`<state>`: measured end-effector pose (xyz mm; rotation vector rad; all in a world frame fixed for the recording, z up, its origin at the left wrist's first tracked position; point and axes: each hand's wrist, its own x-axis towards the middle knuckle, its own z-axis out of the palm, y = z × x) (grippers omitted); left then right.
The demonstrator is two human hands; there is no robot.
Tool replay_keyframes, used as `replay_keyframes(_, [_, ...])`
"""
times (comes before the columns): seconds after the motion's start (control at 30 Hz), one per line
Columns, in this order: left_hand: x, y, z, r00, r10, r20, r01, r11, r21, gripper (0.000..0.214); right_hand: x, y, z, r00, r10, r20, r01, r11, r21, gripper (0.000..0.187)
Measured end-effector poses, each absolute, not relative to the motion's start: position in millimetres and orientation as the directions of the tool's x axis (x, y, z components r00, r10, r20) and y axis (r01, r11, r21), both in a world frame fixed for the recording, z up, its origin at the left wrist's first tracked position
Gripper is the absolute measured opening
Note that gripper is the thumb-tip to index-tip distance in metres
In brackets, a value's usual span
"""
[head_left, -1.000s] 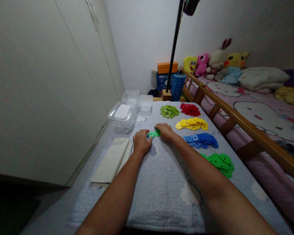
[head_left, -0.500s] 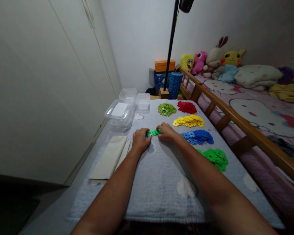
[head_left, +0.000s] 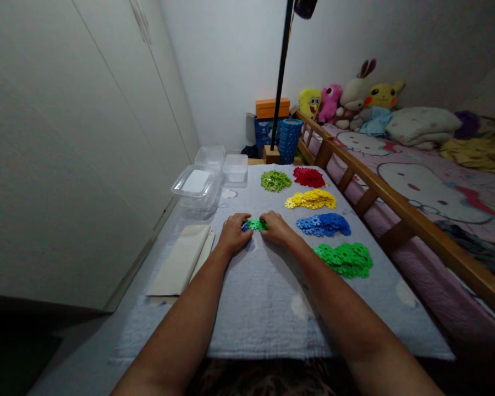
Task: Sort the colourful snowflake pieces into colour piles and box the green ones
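Note:
Between my hands, over the middle of the cloth-covered table point(head_left: 268, 308), are several joined snowflake-shaped plastic discs point(head_left: 255, 224), green with blue at the left end. My left hand point(head_left: 234, 231) is closed on the blue end, its fingertips curled round it. The green end is pinched by my right hand point(head_left: 275, 227). Fingers partly hide both ends. To the right lie piles of similar discs: green discs point(head_left: 346, 259), blue discs point(head_left: 324, 224), yellow discs point(head_left: 311, 199), red discs point(head_left: 309, 177) and light green discs point(head_left: 275, 180).
A folded beige cloth point(head_left: 179, 261) lies left of my left arm. Behind it stand clear plastic boxes point(head_left: 196, 190), with another clear box point(head_left: 235, 169) beside them. A wooden bed rail point(head_left: 367, 201) runs along the right, and a black pole point(head_left: 279, 77) rises behind the table.
My right hand has come slightly closer to my left along the joined discs. The view has shifted a little, so the piles sit further left and higher.

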<state>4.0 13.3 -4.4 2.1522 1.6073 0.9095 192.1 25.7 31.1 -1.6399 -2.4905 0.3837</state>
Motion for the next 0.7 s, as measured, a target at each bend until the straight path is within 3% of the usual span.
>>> replay_keyframes(0.23, [-1.3,14.2,-6.1,-0.078,0.937,0.34,0.706,-0.188,0.682,0.037,193.7,6.3,33.5,-0.366,0.93,0.036,0.879,0.358,-0.315,0.038])
replay_keyframes(0.47, [-2.2,15.2,-7.8,-0.059,0.954,0.293,0.693,-0.172,0.7,0.033,256.3,-30.5,62.0,-0.397,0.914,0.085,0.848,0.401,-0.347,0.037])
replay_keyframes(0.7, [-2.8,16.6,-9.2,-0.056,0.96,0.276,0.715,-0.154,0.682,0.033,358.4,-71.5,59.4,-0.142,0.984,0.107,0.934,0.169,-0.316,0.037])
